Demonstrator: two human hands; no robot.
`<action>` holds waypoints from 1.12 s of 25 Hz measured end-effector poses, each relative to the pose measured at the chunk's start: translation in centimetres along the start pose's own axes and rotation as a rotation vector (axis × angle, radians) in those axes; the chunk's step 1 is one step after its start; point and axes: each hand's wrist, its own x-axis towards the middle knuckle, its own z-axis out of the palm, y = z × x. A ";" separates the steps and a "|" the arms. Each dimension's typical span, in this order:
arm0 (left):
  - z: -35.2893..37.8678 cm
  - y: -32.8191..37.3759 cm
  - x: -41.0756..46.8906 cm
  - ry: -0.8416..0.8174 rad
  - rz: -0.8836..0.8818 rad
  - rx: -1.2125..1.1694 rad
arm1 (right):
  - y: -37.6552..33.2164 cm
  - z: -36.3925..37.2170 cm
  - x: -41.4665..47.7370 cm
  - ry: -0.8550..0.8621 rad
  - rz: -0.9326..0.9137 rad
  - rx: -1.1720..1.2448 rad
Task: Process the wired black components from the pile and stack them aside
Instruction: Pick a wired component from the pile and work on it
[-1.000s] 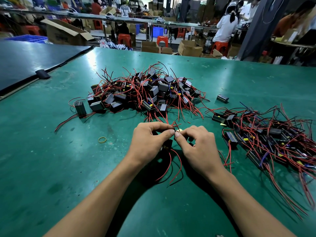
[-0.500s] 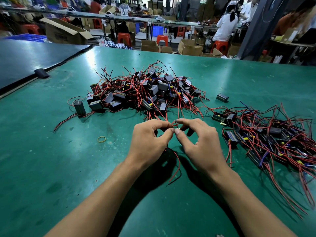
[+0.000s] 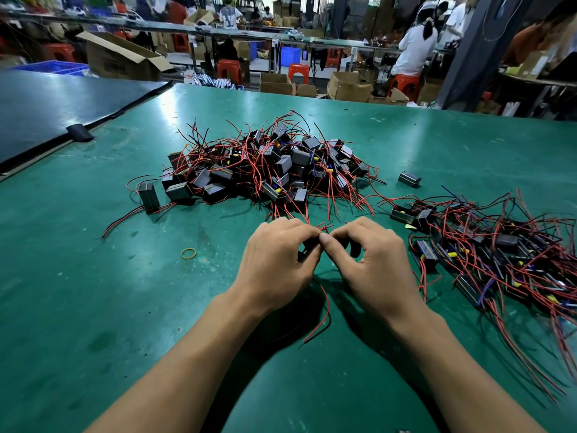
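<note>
Two hands side by side near the middle of the bench (image 3: 93, 292): left hand (image 3: 278, 260) and right hand (image 3: 371, 264), fingers (image 3: 299, 232) curled, thumb tips touching. Both pinching the red leads of one wired black component (image 3: 302, 254), mostly hidden beneath the left hand. Farther off, the pile (image 3: 271, 164); at right, a spread heap (image 3: 487, 254).

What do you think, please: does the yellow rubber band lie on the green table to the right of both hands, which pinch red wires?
Not quite: the head view shows the yellow rubber band lying on the green table to the left of both hands, beyond the left hand. The left hand and right hand do pinch red wires.
</note>
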 end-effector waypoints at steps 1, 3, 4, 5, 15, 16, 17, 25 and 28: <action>0.0 0.0 0.0 0.005 -0.001 -0.004 | 0.0 0.0 0.0 -0.005 -0.006 -0.025; 0.1 0.0 0.0 0.016 -0.010 -0.013 | -0.1 0.1 -0.1 -0.010 -0.004 -0.051; 0.1 0.1 0.0 0.018 -0.012 -0.014 | -0.1 0.1 -0.1 -0.010 0.017 -0.034; 0.1 0.1 0.0 0.018 -0.012 -0.009 | -0.1 0.2 -0.1 -0.009 0.058 0.007; 0.3 -0.3 0.0 0.045 -0.034 -0.028 | 0.0 -0.8 0.1 -0.044 0.108 0.200; 0.3 -0.4 0.0 0.046 -0.040 -0.037 | 0.2 -1.1 0.1 -0.078 0.046 0.200; 0.3 -0.6 0.0 0.045 -0.046 -0.043 | 0.4 -1.3 0.2 -0.115 -0.010 0.186; 0.3 -1.1 0.2 0.006 -0.047 -0.049 | 1.7 -1.3 0.3 -0.158 -0.110 0.130; 0.3 -1.2 0.2 -0.019 -0.040 -0.042 | 1.7 -1.3 0.3 -0.144 -0.130 0.123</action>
